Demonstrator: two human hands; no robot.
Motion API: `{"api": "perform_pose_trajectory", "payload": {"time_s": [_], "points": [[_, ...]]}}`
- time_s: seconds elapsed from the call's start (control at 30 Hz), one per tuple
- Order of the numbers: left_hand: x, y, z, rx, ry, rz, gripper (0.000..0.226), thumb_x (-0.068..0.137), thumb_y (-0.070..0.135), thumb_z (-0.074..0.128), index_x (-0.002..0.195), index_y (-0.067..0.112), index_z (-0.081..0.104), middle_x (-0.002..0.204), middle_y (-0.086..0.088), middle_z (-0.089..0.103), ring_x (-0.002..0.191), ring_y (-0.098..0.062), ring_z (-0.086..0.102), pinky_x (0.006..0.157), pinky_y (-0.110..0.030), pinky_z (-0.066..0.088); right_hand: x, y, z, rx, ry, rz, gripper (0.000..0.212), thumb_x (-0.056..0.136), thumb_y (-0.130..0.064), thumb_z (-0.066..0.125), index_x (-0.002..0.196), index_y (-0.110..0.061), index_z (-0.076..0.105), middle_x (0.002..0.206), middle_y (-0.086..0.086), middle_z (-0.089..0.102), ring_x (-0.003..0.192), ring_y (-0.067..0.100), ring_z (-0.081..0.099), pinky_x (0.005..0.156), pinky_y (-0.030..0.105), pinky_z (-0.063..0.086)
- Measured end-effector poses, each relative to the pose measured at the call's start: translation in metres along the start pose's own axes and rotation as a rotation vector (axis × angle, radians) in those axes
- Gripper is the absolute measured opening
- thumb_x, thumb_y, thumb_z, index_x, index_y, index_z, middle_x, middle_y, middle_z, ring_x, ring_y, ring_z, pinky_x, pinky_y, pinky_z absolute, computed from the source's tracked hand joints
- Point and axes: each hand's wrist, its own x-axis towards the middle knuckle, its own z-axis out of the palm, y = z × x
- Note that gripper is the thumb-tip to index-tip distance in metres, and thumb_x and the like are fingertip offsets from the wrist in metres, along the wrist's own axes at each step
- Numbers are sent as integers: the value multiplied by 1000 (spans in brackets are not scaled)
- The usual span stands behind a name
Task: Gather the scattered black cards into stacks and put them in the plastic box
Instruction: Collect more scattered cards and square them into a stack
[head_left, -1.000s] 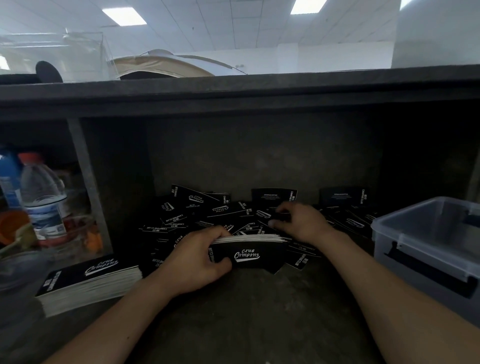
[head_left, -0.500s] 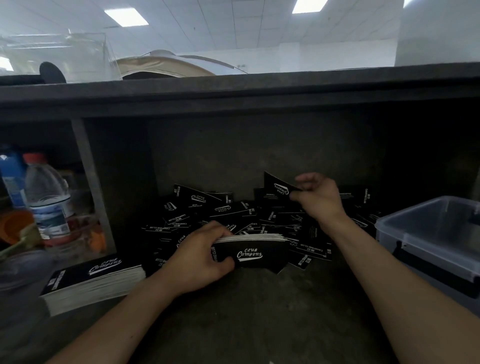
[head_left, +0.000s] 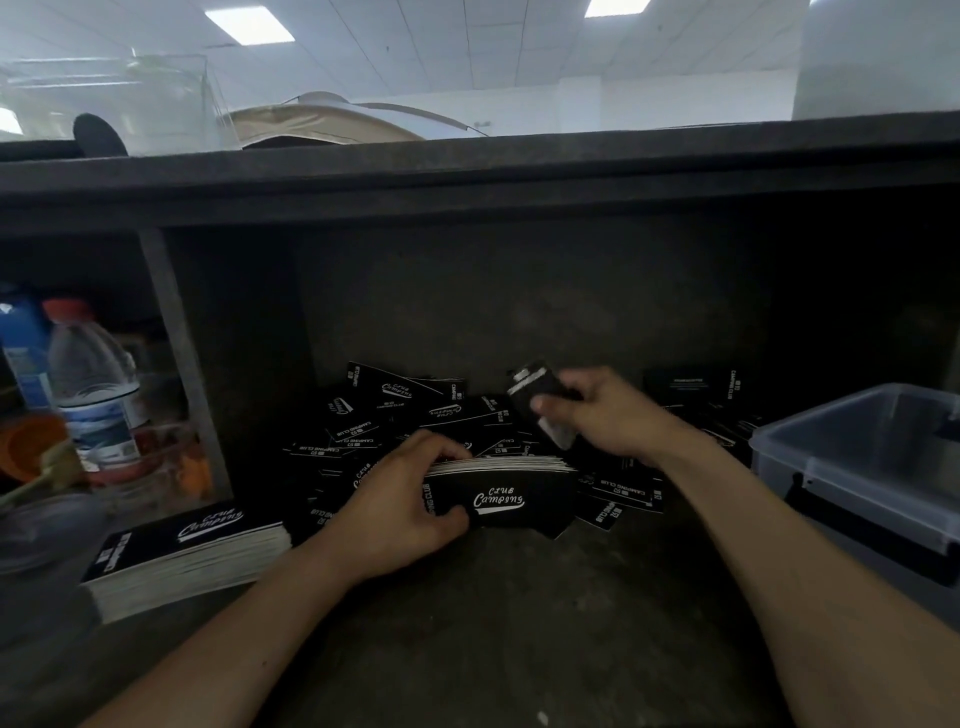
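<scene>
Scattered black cards (head_left: 410, 410) with white "Club Camping" print lie in a heap at the back of a dark shelf. My left hand (head_left: 400, 506) grips a stack of these cards (head_left: 511, 491) standing on its long edge, white edges up. My right hand (head_left: 605, 410) hovers just above and behind the stack, pinching a single black card (head_left: 535, 382), which is blurred. A finished thick stack (head_left: 187, 556) lies flat at the front left. The clear plastic box (head_left: 852, 467) stands open at the right, its inside mostly out of sight.
A post (head_left: 182, 364) divides the shelf on the left. Beyond it stand a water bottle (head_left: 96, 384) with a red cap, a blue bottle (head_left: 21, 343) and orange items (head_left: 31, 447). A dark overhang (head_left: 467, 171) runs above the shelf.
My right hand picked one card out of the heap, lifted it and is bringing it down toward the stack. My left hand has kept the stack still.
</scene>
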Motion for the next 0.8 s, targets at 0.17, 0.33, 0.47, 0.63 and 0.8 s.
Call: {"api": "perform_pose_trajectory", "payload": {"time_s": [0.17, 0.33, 0.47, 0.63, 0.8], "points": [[0, 1, 1, -104, 7, -71, 92, 66, 27, 79, 142, 34, 28, 134, 19, 47, 123, 4, 51, 101, -13, 43, -2, -6, 21, -23, -208, 34, 36, 85, -20, 72, 117, -16, 56, 103, 2, 69, 90, 12, 66, 77, 23, 51], [1, 0, 2, -137, 15, -65, 106, 67, 20, 82, 149, 31, 17, 136, 18, 44, 125, 4, 48, 100, -7, 39, 0, 1, 13, -187, -117, 26, 24, 77, -33, 79, 89, -19, 64, 87, 2, 69, 79, 15, 66, 71, 29, 51], [0, 3, -1, -136, 11, -58, 111, 69, 17, 84, 153, 33, 14, 138, 21, 40, 128, 9, 43, 100, -6, 38, -9, -9, 13, -85, -210, 110, 42, 86, -58, 58, 88, -19, 72, 87, -3, 75, 81, 9, 68, 73, 27, 51], [-2, 5, -3, -69, -57, -8, 60, 78, 16, 75, 129, 38, 52, 115, 22, 66, 104, 2, 64, 92, -24, 53, 3, -3, 2, 160, -40, 217, 33, 103, -35, 39, 96, -17, 66, 102, 7, 74, 93, 18, 67, 79, 30, 46], [-2, 5, -3, -67, -94, -22, 36, 84, 26, 61, 116, 41, 55, 103, 17, 68, 77, -10, 67, 70, -27, 54, 7, 31, -12, -824, -44, 357, 43, 94, -12, 49, 136, -20, 54, 138, 7, 52, 122, 26, 53, 98, 29, 45]]}}
